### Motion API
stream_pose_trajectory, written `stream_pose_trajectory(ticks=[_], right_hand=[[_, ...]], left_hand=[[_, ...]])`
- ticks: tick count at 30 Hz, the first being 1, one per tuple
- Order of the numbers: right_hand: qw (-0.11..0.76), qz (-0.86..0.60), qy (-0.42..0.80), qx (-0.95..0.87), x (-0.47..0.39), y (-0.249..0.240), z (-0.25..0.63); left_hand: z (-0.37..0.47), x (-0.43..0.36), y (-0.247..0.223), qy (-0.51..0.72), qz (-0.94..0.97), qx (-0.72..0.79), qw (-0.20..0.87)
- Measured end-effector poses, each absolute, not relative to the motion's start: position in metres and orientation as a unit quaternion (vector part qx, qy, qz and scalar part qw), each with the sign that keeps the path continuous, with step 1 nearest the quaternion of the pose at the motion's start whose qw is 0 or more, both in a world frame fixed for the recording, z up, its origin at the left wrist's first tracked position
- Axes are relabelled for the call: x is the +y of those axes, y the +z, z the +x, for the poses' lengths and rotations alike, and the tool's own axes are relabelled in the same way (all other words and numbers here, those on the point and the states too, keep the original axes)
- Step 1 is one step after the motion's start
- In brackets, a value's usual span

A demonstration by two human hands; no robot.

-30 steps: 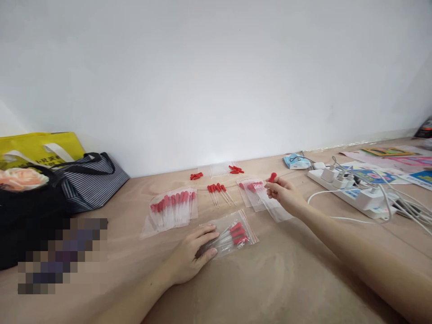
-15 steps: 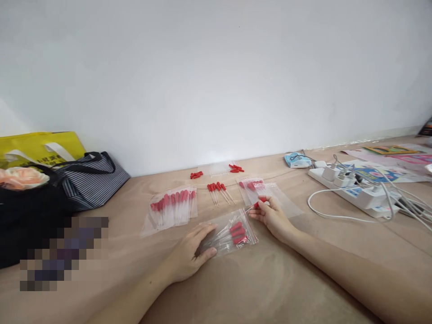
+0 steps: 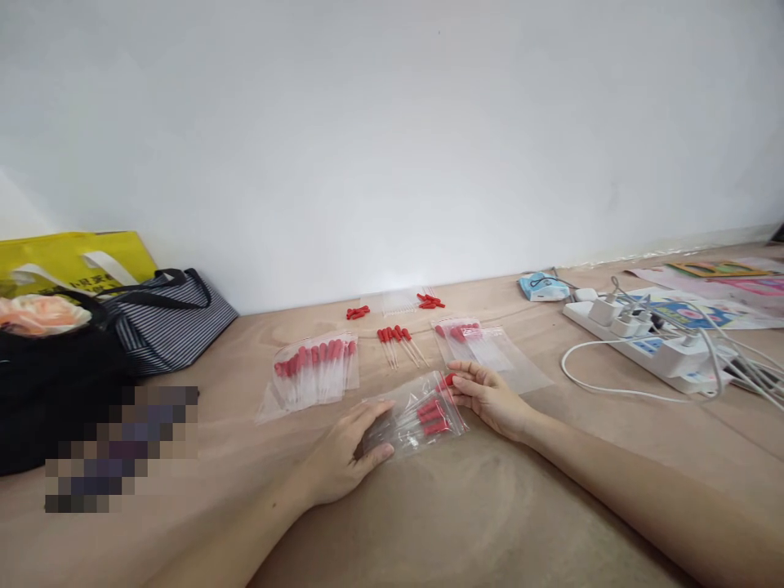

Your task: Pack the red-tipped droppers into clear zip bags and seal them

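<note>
A clear zip bag (image 3: 407, 420) lies on the table in front of me, with several red-bulbed droppers (image 3: 434, 417) inside. My left hand (image 3: 349, 449) holds the bag's left end between thumb and fingers. At the bag's right, open end, my right hand (image 3: 490, 400) has its fingers on the red bulb of another dropper (image 3: 449, 380), whose thin stem is inside the bag. Beyond the bag lie several loose droppers (image 3: 398, 336). Filled bags (image 3: 315, 367) are fanned out at the left, and more bags (image 3: 478, 343) lie behind my right hand.
Small red bulbs lie in two piles, left (image 3: 358, 313) and right (image 3: 431, 301), near the wall, with clear tubes (image 3: 398, 304) between them. A white power strip (image 3: 637, 347) with cables is at right, beside a blue packet (image 3: 544, 287). Striped bag (image 3: 175, 322) stands left.
My right hand has moved slightly left, and the dropper in it has slid stem first into the bag. My left hand stays on the bag.
</note>
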State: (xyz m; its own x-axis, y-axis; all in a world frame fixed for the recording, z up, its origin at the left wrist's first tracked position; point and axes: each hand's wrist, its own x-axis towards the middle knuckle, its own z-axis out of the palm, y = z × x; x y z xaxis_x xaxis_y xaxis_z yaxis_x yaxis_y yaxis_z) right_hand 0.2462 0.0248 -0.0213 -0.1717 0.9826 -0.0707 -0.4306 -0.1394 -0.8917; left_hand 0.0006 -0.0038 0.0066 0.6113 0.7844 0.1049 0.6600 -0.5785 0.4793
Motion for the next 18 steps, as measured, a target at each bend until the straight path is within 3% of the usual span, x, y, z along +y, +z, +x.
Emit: stream_pose_trajectory(ticks=[14, 18], right_hand=[[0.427, -0.466, 0.512, -0.582, 0.033, -0.034, 0.229], [0.34, -0.478, 0.514, -0.626, 0.039, -0.03, 0.233]], left_hand=[[-0.001, -0.002, 0.004, 0.151, 0.874, 0.424, 0.183], [-0.001, -0.002, 0.004, 0.152, 0.877, 0.418, 0.182]])
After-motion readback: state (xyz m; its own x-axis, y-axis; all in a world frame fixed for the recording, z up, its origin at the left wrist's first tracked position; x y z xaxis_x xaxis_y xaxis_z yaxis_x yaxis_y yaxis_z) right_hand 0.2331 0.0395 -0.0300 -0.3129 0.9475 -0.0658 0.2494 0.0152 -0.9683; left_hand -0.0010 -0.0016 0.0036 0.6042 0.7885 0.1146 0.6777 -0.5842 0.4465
